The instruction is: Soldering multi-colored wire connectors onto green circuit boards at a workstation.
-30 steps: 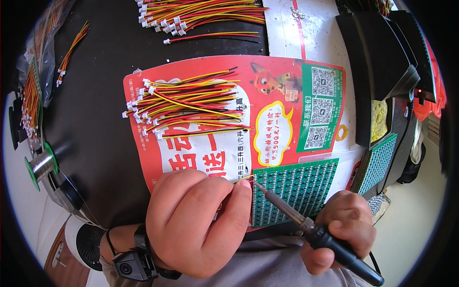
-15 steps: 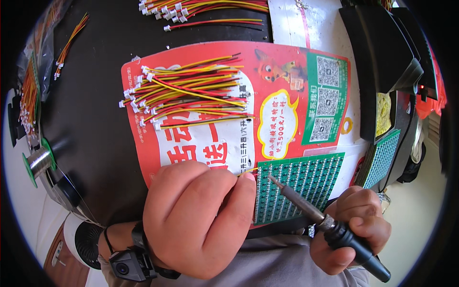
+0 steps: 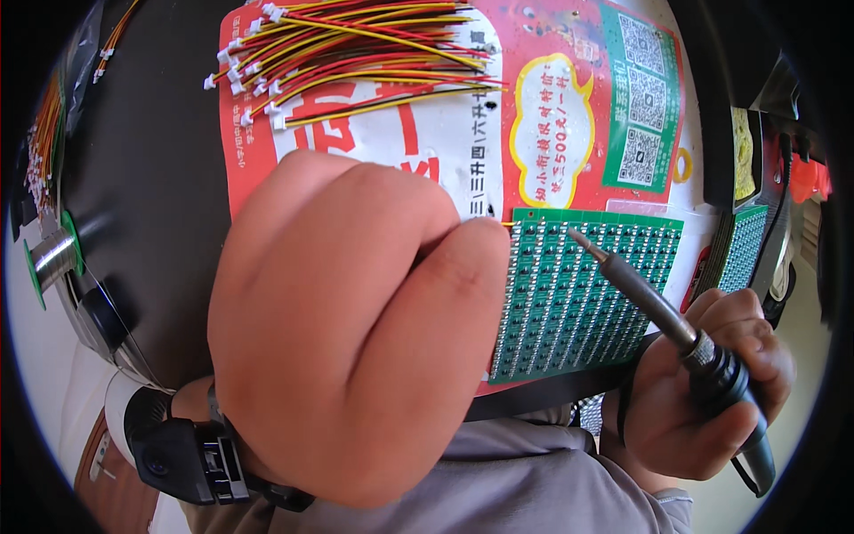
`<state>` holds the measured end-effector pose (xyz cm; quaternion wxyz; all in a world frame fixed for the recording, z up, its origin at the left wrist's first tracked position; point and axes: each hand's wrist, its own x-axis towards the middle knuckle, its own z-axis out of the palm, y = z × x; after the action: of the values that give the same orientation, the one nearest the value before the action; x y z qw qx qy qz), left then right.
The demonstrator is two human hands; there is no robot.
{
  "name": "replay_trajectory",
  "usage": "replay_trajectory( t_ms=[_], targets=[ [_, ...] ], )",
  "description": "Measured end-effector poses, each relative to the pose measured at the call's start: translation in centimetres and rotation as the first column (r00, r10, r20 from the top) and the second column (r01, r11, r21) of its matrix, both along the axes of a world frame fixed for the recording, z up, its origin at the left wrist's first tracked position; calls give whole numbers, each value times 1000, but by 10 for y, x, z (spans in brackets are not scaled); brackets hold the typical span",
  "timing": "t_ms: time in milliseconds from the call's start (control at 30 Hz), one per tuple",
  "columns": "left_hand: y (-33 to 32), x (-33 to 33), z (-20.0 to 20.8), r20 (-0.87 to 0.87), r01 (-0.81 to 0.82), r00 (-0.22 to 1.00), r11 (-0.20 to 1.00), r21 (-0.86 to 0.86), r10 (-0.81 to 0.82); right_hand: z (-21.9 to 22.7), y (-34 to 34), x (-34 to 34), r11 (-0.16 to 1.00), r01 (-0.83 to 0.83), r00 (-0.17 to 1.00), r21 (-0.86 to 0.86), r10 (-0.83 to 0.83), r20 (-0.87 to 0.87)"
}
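Observation:
My left hand (image 3: 356,329) is closed in a pinch at the upper left corner of a green circuit board panel (image 3: 587,303). A short bit of yellow and red wire (image 3: 510,223) shows between its fingertips and the board's edge; the rest of that wire is hidden by the hand. In my right hand (image 3: 703,392) is a soldering iron (image 3: 648,300) with a black handle. Its tip points up and left over the top rows of the board, a little right of the wire; whether it touches the board, I cannot tell.
Beyond my left hand, a pile of red, yellow and black wires with white connectors (image 3: 356,62) lies on a red printed sheet (image 3: 569,36). A solder spool (image 3: 55,258) stands at the left. More green boards (image 3: 745,245) are stacked at the right, near a yellow sponge (image 3: 744,151).
The view has shifted, so the sheet and wire pile appear higher. The iron's tip has moved right, away from the wire at the board's edge. My left hand keeps its pinch.

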<state>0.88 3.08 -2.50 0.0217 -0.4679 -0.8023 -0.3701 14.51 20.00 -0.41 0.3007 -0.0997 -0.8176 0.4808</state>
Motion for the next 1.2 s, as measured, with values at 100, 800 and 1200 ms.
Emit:
replay_trajectory(
  t_ms=[100,800,1200],
  targets=[
    [-4,-6,18,35,44,999,986,-160,-39,-1,3,-2,999,-40,999,18,40,-19],
    [-17,-35,13,-40,-247,969,959,-138,244,-2,7,13,992,7,1000,127,-8,11],
    [-23,-22,27,225,-229,948,973,-5,225,-2,15,16,995,-65,998,78,64,21]
  ],
)
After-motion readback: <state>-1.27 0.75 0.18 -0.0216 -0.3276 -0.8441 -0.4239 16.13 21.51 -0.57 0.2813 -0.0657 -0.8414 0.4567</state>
